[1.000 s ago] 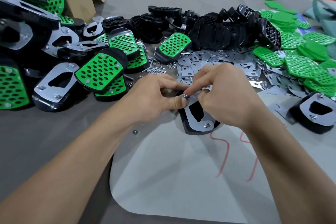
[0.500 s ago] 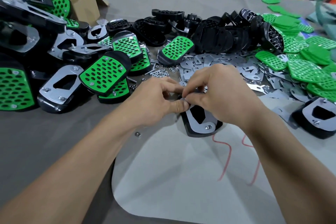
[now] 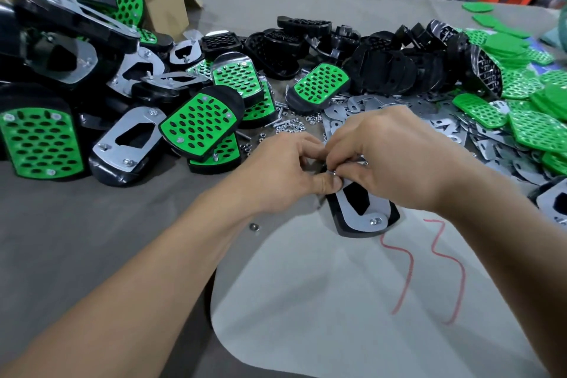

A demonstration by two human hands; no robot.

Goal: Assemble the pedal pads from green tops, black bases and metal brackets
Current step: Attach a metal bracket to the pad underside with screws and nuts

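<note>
A pedal pad (image 3: 362, 218) lies face down at the table's middle, its metal bracket (image 3: 379, 209) on top of the black base, with one nut fitted at its near end. My left hand (image 3: 285, 172) grips the pad's far left corner, thumb pressed on the bracket. My right hand (image 3: 395, 156) pinches a small silver nut (image 3: 332, 173) at that same corner. The pad's far end is hidden under both hands.
Finished pads (image 3: 199, 123) are heaped at the left beside a cardboard box (image 3: 165, 0). Black bases (image 3: 386, 67) lie at the back, loose brackets (image 3: 362, 107) and nuts (image 3: 291, 126) behind my hands, green tops (image 3: 537, 120) at the right. A pale sheet (image 3: 337, 316) covers the near table; one nut (image 3: 254, 226) lies loose.
Both hands stayed at the pad's far corner, my right fingers working the nut there. The pad itself has hardly shifted.
</note>
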